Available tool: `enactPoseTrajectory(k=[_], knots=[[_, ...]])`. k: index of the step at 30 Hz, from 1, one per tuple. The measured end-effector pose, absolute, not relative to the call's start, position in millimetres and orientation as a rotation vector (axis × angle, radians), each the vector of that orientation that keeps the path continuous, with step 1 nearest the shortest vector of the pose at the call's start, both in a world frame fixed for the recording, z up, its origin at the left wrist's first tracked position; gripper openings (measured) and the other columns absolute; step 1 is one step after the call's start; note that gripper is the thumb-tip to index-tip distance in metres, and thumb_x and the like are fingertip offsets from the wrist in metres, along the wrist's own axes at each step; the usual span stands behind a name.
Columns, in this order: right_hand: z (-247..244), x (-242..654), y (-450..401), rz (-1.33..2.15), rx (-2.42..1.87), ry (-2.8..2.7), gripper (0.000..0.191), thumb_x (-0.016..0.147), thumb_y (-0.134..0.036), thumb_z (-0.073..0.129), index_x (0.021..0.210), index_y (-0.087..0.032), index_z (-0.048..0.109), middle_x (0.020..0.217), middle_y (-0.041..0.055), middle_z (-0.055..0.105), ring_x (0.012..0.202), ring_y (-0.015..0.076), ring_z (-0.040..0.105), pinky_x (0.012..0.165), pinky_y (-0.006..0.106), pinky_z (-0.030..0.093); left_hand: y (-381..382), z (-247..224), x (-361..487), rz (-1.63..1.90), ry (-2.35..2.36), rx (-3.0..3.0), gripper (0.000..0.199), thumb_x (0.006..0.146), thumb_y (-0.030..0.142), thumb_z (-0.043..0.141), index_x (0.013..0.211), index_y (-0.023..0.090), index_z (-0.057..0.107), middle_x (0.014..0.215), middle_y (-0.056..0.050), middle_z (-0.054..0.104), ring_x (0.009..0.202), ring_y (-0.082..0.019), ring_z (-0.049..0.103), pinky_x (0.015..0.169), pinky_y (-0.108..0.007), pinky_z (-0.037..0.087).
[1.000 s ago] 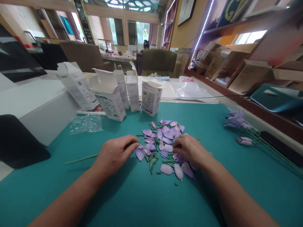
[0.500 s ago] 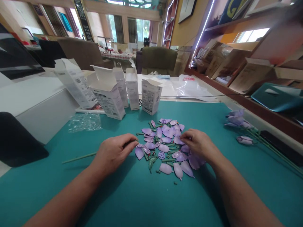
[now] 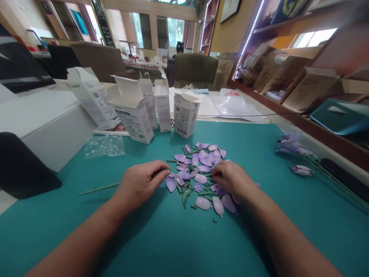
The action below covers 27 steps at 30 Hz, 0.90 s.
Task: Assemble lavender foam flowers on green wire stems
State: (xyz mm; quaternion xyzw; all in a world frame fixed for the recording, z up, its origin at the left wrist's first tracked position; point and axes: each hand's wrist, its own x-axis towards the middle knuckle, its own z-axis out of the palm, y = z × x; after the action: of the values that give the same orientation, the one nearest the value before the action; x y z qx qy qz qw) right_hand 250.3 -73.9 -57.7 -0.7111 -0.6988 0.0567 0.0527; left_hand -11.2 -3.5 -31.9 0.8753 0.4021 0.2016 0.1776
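Observation:
My left hand (image 3: 141,181) is shut on a thin green plastic flower stem (image 3: 98,188), which runs out to the left past the hand. The hand rests on a teal cutting mat (image 3: 173,238) at the edge of a loose pile of lilac artificial petals and small green parts (image 3: 198,169). My right hand (image 3: 230,179) lies on the pile's right side, fingertips drawn together among the petals. Whether those fingers hold a small piece is hidden.
Several opened white cartons (image 3: 132,115) stand behind the pile, and a clear plastic wrapper (image 3: 105,146) lies to their left. Assembled lilac flowers on green stems (image 3: 291,144) lie at the mat's right. Shelves with cardboard boxes (image 3: 288,84) line the right side.
My right hand has moved left, back over the pile, after lying further right half a second ago. My left hand stays in place on the stem.

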Motion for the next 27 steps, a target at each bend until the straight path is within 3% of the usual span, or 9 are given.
enactPoseTrajectory(k=[12,20,27], knots=[[-57,245,-72,0.059,-2.155,-2.027,0.011,0.071,-0.011,0.057,0.068,-0.019,0.064,0.072,0.0029,0.066,0.07,0.0167,0.055,0.06,0.026,0.034,-4,-33,-10,0.588,1.114,2.506,0.032,0.088,0.043,0.042,0.088,0.023,0.068,0.076,0.0,0.071,0.065,-0.014,0.059,0.056,-0.022,0.038],[-56,259,-75,0.369,-1.856,-1.616,0.023,0.076,-0.023,0.051,0.096,-0.021,0.063,0.071,0.0003,0.062,0.064,0.0147,0.056,0.059,0.026,0.041,-3,-34,-11,0.596,1.104,2.513,0.031,0.088,0.042,0.044,0.089,0.023,0.068,0.077,0.0,0.071,0.067,-0.015,0.06,0.056,-0.022,0.038],[-37,243,-82,0.926,-1.451,-1.205,0.022,0.065,-0.036,0.072,0.075,-0.018,0.062,0.071,0.0017,0.065,0.066,0.0163,0.064,0.064,0.03,0.053,-4,-31,-10,0.548,1.115,2.491,0.027,0.088,0.037,0.047,0.089,0.02,0.068,0.08,-0.001,0.071,0.07,-0.015,0.061,0.059,-0.023,0.038]])
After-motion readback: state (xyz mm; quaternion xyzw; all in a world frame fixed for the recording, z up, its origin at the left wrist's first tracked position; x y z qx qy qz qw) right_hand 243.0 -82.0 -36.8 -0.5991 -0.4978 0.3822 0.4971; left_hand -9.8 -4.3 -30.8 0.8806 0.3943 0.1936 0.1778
